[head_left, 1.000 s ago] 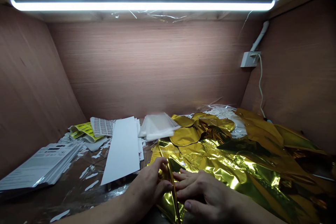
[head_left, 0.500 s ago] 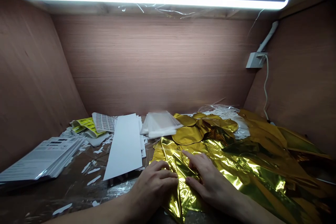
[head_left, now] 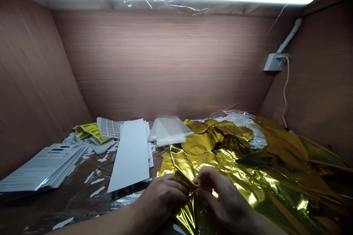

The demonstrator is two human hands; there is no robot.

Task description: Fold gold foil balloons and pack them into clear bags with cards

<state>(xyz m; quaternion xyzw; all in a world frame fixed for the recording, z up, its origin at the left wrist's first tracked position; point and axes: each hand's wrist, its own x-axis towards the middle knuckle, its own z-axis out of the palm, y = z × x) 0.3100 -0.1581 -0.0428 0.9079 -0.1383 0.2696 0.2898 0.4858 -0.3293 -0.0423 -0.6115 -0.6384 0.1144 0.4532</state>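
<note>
A shiny gold foil balloon (head_left: 186, 216), flat and uninflated, lies creased under both hands at the front of the table. My right hand (head_left: 220, 196) is closed, its thumb and forefinger pinching a gathered fold of the foil. Just to its left, my left hand (head_left: 165, 194) has its fingers curled over the same balloon and presses against the fold. The fingertips of both hands are partly hidden by the foil. More gold foil balloons (head_left: 197, 143) lie flat behind and to the right of the hands.
White card sheets (head_left: 129, 154) and a stack of clear plastic bags (head_left: 169, 131) lie behind the hands. To the left are printed cards (head_left: 44, 167), yellow label sheets (head_left: 93, 131) and white scraps (head_left: 97, 191). A cable (head_left: 285, 91) hangs from a wall socket (head_left: 275, 61).
My right hand has gone from fingers spread on the foil to pinching a fold of it. The foil between the hands is now bunched up. My left hand has barely moved.
</note>
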